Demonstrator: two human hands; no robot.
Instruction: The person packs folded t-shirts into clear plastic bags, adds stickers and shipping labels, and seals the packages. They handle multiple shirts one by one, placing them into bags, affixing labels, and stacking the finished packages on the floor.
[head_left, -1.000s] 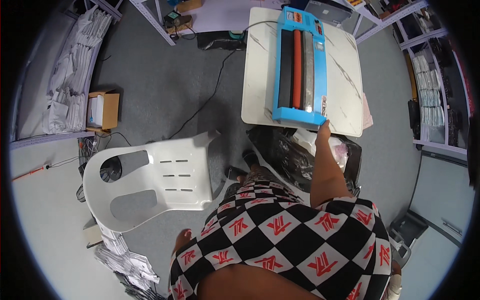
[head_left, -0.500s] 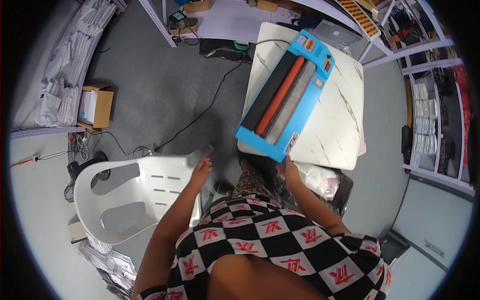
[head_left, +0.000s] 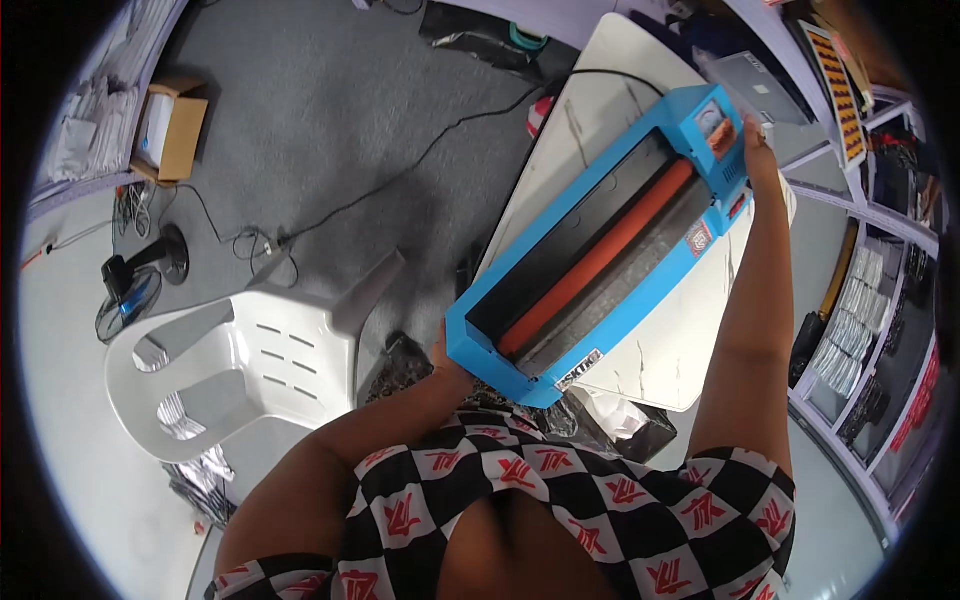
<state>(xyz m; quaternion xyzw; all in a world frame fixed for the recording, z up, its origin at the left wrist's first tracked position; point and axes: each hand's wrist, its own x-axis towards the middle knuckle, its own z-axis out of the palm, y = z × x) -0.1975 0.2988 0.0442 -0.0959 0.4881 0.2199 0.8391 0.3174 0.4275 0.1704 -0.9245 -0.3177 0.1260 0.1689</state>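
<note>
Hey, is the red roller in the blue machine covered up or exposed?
Exposed: the red roller shows lengthwise inside the blue machine, with no lid visible over it.

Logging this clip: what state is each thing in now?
Machine: open-topped
Roller: exposed
Left hand: against machine's near end, fingers mostly hidden
Right hand: against machine's far end
Chair: unoccupied
Carton: open
Cable: trailing, slack
</note>
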